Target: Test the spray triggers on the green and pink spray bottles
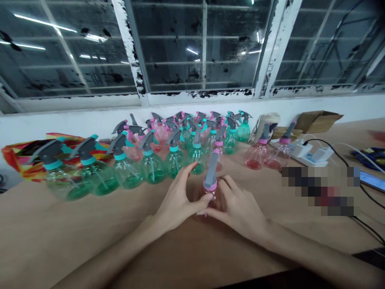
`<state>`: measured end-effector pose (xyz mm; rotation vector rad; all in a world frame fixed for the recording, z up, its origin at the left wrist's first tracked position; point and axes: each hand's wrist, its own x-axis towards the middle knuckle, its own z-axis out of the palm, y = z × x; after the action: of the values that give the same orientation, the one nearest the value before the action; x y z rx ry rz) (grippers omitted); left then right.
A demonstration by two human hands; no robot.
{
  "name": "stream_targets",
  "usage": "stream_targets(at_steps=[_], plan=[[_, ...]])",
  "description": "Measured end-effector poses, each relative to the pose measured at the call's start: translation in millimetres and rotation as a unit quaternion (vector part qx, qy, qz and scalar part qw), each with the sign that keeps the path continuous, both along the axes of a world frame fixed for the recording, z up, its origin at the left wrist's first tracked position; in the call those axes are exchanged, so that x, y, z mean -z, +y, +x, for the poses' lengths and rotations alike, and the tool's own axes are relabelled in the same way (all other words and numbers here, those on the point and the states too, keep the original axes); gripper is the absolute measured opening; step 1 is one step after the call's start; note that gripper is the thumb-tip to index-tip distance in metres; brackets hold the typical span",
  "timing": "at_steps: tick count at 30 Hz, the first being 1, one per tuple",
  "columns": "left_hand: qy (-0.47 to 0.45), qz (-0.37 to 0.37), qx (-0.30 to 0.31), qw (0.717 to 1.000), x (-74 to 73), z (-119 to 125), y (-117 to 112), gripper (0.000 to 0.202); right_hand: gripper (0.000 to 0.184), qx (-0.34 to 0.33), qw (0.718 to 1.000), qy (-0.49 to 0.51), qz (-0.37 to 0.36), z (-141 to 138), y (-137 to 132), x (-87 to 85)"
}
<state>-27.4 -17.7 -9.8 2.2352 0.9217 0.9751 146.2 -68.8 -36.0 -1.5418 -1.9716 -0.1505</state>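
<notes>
A clear pink spray bottle (211, 182) with a grey trigger head and pink collar stands upright on the table in front of me. My right hand (240, 208) is wrapped around its right side, thumb across the front. From the left, my left hand (177, 198) reaches to it with the thumb on the bottle near the collar and the forefinger raised apart. Just beyond my left hand runs a row of green spray bottles (128, 170) with turquoise collars. Two more pink spray bottles (258, 152) stand to the right of my hands.
Behind the row crowd several more pink and green spray bottles (191, 130). An orange and yellow bag (21, 162) lies at the left. Toward the right are a white cup (268, 120), a cardboard box (319, 121), a white power strip (313, 157) with cables and a phone (373, 180).
</notes>
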Motion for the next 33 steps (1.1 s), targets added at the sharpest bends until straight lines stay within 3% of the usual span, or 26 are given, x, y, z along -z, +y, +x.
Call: stream_targets(at_steps=[3,9,15,19,23,33], plan=[[-0.011,-0.019,0.014,1.000,-10.2,6.4,-1.2,0.070,0.062,-0.030,0.999,0.023,0.007,-16.0,0.8,2.3],[-0.083,-0.027,0.059,0.994,-7.5,17.9,6.3,0.031,0.080,-0.084,0.994,0.045,0.054,-34.1,5.0,10.8],[-0.091,0.018,0.009,0.996,-5.8,14.5,9.0,0.030,0.067,-0.224,0.975,-0.004,-0.012,9.7,27.7,21.2],[-0.066,0.033,-0.013,0.997,-10.8,14.4,7.0,0.018,0.050,-0.182,0.982,-0.026,-0.046,47.6,49.5,43.0],[-0.060,0.040,-0.014,0.997,-14.8,15.5,6.0,0.008,0.051,-0.176,0.981,-0.057,-0.056,61.1,56.9,60.9],[-0.065,0.027,0.044,0.997,-20.2,13.2,5.7,0.010,0.051,-0.170,0.981,-0.058,-0.079,60.3,57.1,63.0]])
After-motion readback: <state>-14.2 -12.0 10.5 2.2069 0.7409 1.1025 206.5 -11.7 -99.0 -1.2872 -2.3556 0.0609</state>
